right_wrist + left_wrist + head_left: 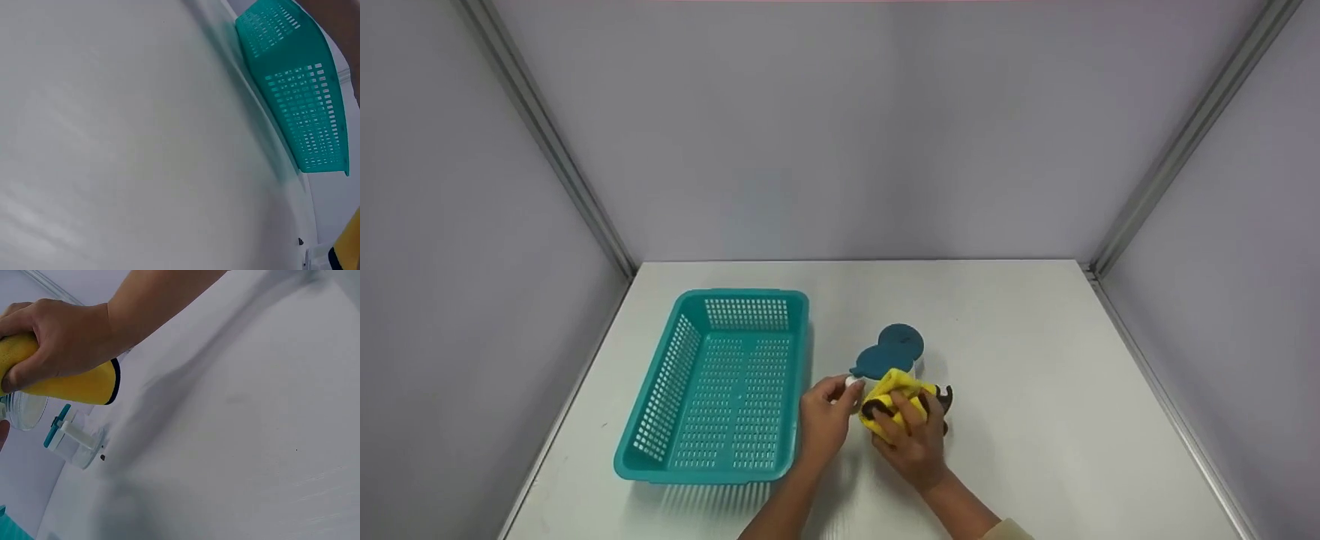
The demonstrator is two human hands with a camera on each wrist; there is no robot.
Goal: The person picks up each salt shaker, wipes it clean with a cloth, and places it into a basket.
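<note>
- Yellow cloth [79, 387]: fuzzy, edged with a dark band; bunched and gripped from above, the edge curling outward at two places in the head view.
- Clear container [27, 410]: transparent, round-walled; beside the cloth and partly hidden by it.
- White part [853, 382]: small, smooth, pinched; just left of the cloth.
- Blue lid [882, 363]: round, with a small tab; just beyond the cloth, its seating on the container unclear.

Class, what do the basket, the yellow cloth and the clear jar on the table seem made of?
Basket: probably moulded plastic, slightly glossy; even colour, regular perforations.
Yellow cloth: likely microfibre or similar textile, matt; soft folds, dark edging.
Clear jar: glossy, either glass or plastic; see-through walls fit both.
</note>
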